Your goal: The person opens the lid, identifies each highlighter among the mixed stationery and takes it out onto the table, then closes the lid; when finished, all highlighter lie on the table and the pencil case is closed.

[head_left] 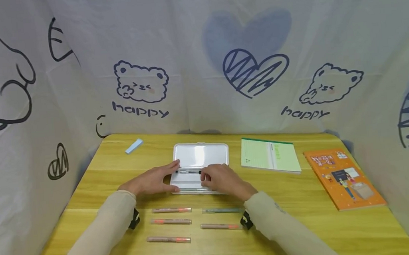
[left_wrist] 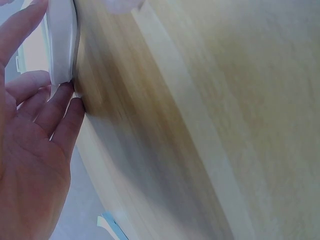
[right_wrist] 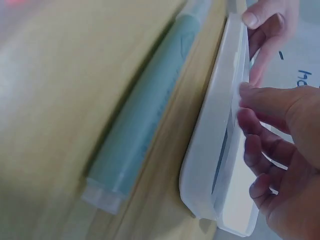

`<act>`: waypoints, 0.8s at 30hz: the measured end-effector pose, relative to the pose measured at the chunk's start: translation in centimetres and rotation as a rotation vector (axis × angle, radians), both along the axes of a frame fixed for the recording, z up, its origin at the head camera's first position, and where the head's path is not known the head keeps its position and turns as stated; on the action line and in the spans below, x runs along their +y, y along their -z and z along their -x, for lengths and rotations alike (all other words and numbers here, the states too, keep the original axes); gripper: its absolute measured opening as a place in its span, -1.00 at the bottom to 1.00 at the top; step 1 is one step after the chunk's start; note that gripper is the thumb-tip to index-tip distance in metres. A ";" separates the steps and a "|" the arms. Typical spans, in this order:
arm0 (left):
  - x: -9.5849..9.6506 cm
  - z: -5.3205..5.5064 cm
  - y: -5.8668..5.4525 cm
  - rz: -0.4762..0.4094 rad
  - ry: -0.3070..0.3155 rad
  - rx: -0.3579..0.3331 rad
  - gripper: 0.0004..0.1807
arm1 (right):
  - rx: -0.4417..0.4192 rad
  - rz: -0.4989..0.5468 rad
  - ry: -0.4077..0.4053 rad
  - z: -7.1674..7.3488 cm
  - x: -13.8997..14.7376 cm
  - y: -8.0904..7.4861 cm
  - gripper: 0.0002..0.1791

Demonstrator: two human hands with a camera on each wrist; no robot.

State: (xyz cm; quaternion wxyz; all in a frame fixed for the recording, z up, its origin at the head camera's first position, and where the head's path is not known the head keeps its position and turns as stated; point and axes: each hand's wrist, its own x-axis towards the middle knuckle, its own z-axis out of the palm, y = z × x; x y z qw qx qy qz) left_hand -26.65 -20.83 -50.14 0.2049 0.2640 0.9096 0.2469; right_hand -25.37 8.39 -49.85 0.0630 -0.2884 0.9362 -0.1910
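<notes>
A white pencil case (head_left: 201, 153) lies with its lid raised on the table. My left hand (head_left: 154, 180) grips its left end, thumb at the front edge and fingers toward the hinge; the left wrist view shows fingertips against the case's end (left_wrist: 62, 45). Over the tray's right part, my right hand (head_left: 224, 178) pinches the dark end of a slim pen (head_left: 190, 171) lying along the back of the tray. Curled fingers mostly hide that end. In the right wrist view a green pen (right_wrist: 145, 110) lies on the table beside the case.
Several brownish pens with orange-red parts, such as one pen (head_left: 169, 239), lie in front of the case. A light-blue strip (head_left: 134, 146) is at the back left. A green notebook (head_left: 269, 154) and an orange book (head_left: 345, 180) lie to the right.
</notes>
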 end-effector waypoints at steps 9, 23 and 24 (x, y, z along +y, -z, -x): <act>-0.1 0.1 0.0 0.003 -0.002 -0.007 0.08 | -0.027 -0.065 -0.058 -0.7 -0.1 -0.5 -0.89; -0.1 0.1 0.1 -0.005 0.002 -0.004 0.07 | 0.118 -0.079 -0.058 -1.2 0.5 -1.3 -0.87; -0.1 0.1 0.0 -0.003 0.002 -0.003 0.07 | 0.126 -0.067 -0.045 -1.3 0.9 -1.5 -0.87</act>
